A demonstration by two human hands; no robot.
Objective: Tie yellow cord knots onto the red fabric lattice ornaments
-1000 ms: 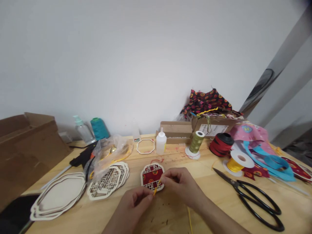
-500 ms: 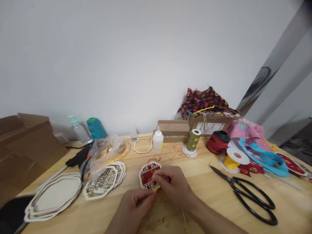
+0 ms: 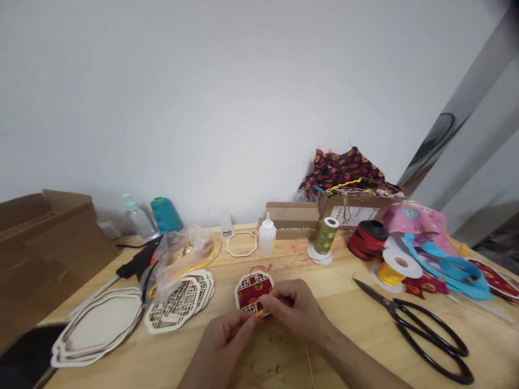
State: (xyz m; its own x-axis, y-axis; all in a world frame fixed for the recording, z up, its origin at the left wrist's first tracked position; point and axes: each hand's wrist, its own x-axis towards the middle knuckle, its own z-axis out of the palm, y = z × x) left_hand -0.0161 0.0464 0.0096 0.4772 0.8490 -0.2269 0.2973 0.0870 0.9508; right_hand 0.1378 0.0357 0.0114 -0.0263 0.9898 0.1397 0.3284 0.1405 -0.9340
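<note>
A small wooden lattice ornament (image 3: pixel 250 289) with red patterned fabric behind it lies on the table in front of me, a red cord loop at its top. At its lower edge is a small knot of yellow cord (image 3: pixel 260 314). My left hand (image 3: pixel 232 336) pinches the cord at the knot from the lower left, thumb against forefinger. From the right, my right hand (image 3: pixel 298 310) is closed with thumb and forefinger at the knot, touching the ornament's edge. A yellow tail of the cord runs down below my right hand. The fingers partly hide the knot.
Black scissors (image 3: pixel 409 324) lie at right, beside a yellow cord spool (image 3: pixel 399 266) and a red thread cone (image 3: pixel 367 240). Behind stand a glue bottle (image 3: pixel 266 239) and a green thread spool (image 3: pixel 325 237). Lattice pieces (image 3: pixel 174 308) and wooden plates (image 3: pixel 99 324) lie left.
The view has shifted slightly, so everything sits a little further right. My fingers stay at the yellow knot, with the right fingertips slightly closer to it.
</note>
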